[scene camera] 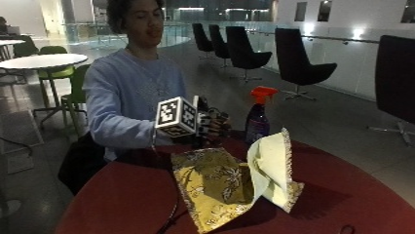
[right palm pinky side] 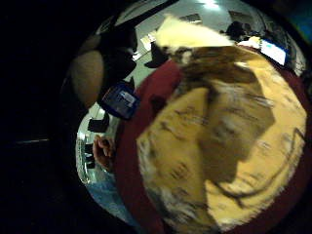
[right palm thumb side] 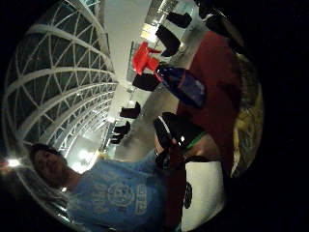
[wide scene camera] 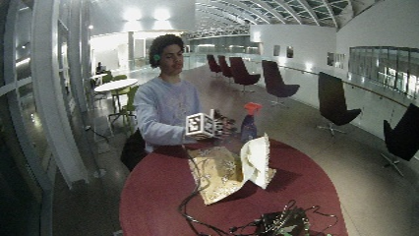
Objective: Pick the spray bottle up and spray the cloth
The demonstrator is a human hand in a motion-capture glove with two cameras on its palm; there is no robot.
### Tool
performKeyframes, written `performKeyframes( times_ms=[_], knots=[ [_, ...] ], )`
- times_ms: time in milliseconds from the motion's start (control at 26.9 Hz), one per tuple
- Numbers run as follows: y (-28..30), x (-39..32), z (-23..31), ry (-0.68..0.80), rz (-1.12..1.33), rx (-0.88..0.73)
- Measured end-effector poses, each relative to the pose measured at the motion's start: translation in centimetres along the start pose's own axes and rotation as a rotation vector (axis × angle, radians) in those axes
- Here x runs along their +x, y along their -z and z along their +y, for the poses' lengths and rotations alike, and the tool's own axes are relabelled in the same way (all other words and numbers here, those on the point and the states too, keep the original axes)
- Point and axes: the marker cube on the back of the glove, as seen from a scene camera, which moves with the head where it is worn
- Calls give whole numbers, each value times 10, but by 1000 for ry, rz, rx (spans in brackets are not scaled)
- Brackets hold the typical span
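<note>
A dark blue spray bottle with a red trigger head stands upright at the far side of the round red table. My gloved right hand hovers above the table just beside it, apart from it, fingers loosely spread and holding nothing. In the thumb side palm view the bottle shows beyond the gloved fingers. A yellow patterned cloth lies mid-table; one side stands folded up, showing its cream underside. The cloth fills the little finger side palm view, with the bottle beside it.
The bare left hand sits low at the table's near edge by the person. A tangle of cables lies at the table's opposite side. Black chairs and a white round table stand on the floor behind.
</note>
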Motion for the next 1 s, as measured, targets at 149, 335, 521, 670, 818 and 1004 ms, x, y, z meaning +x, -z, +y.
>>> performKeyframes(
  times_ms=[149, 335, 521, 670, 818, 1004],
  knots=[
    [61, 44, 33, -62, 157, 29],
    [117, 103, 76, -152, 342, 56],
    [147, 138, 100, -193, 458, 57],
    [153, 148, 110, -190, 522, 32],
    [155, 151, 115, -180, 570, 6],
    [152, 149, 116, -172, 597, -12]
  ],
)
